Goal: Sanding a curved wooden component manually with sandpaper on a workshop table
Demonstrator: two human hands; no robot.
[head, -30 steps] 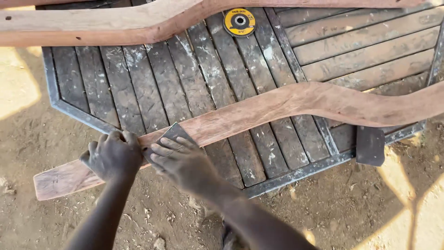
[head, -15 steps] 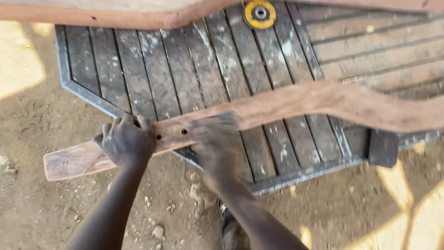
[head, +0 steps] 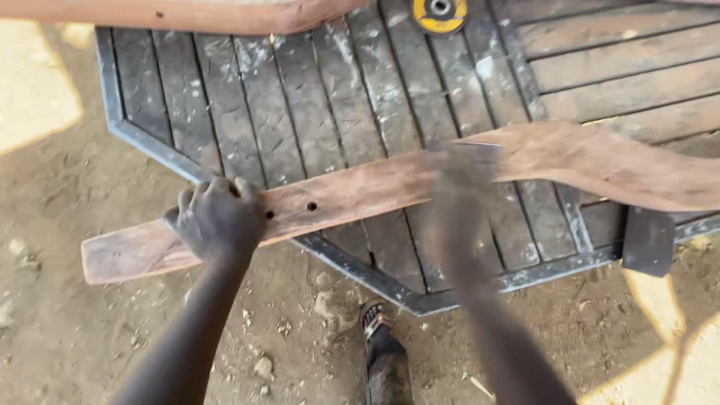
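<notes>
The long curved reddish-brown wooden board (head: 360,196) lies across the grey slatted wooden table (head: 315,112), its long axis running from lower left up to the right. My left hand (head: 216,217) clamps its overhanging end; my right hand (head: 459,176) is blurred on its middle, grip unclear.

left hand (head: 216,217) gripping curved wooden board (head: 360,196) near its two holes | right hand (head: 459,174) blurring over board's middle | board lying across slatted table (head: 315,112) | yellow disc (head: 439,13) sitting at table's far edge
</notes>
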